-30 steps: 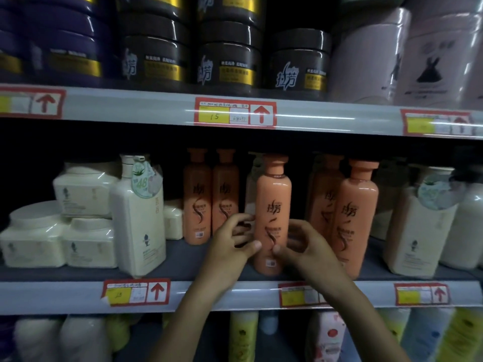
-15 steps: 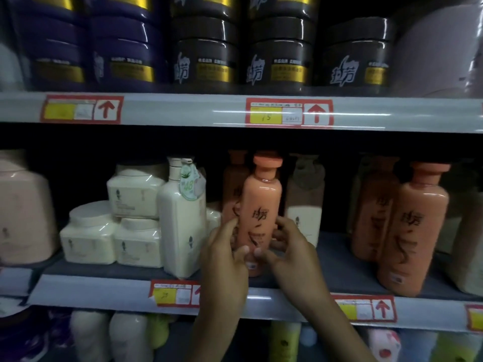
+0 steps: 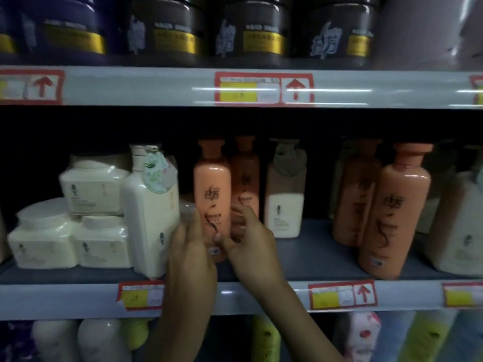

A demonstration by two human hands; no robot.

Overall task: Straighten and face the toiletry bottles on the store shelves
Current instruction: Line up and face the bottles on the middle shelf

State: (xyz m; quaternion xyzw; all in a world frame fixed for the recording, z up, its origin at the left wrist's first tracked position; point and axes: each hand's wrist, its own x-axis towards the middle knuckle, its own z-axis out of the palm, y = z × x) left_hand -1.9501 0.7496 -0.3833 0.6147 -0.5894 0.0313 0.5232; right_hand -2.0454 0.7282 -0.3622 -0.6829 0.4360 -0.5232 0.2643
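Shifted leftward, orange bottle stands between left hand and right hand; both pinch it.

Top shelf: 3 dark-brown round plastic jars w/ gold label bands, ctr; purple round jar to their left; pale pink cylindrical pack far right. Red-bordered paper price tags w/ yellow patch & red arrow on its front rail. Mid shelf, left end: 3 cream square plastic tubs w/ round lids, 1 stacked on the other 2. Same sort of tags on its rail; left tag curls at lower-left corner. Print too blurred to read.
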